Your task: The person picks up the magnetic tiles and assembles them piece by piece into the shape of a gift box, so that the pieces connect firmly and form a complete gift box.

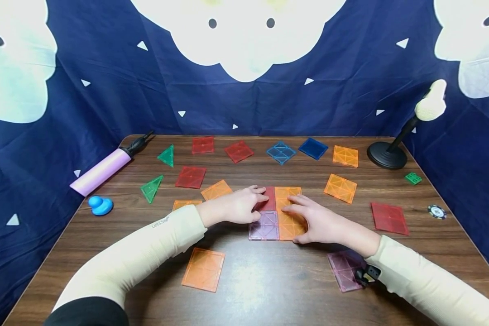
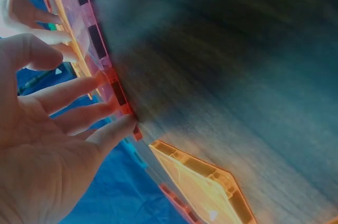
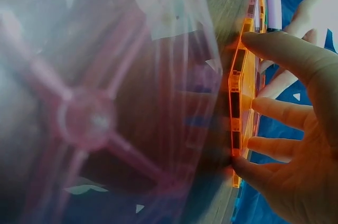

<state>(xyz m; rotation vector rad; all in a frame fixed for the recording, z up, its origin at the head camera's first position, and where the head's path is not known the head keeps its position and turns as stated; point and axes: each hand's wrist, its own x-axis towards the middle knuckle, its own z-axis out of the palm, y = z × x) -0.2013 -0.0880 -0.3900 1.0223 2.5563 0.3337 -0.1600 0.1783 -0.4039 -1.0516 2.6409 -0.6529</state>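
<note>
Four square magnetic tiles lie joined in a block at the table's middle: a red tile point(image 1: 270, 198), an orange tile point(image 1: 287, 194), a purple tile point(image 1: 264, 225) and a second orange tile point(image 1: 289, 226). My left hand point(image 1: 257, 199) rests on the red tile with straight fingers; in the left wrist view its fingertips point(image 2: 113, 129) touch the red tile's edge point(image 2: 119, 94). My right hand point(image 1: 295, 206) lies flat over the two orange tiles. Its fingers point(image 3: 274, 110) press the orange tile's edge point(image 3: 236, 102).
Loose tiles lie all around: an orange one point(image 1: 204, 269) and a purple one point(image 1: 344, 269) near me, a red one point(image 1: 389, 218) right, blue ones point(image 1: 313, 148) far. A pink pump point(image 1: 106, 168) and blue toy point(image 1: 100, 205) sit left. A black stand point(image 1: 391, 154) is far right.
</note>
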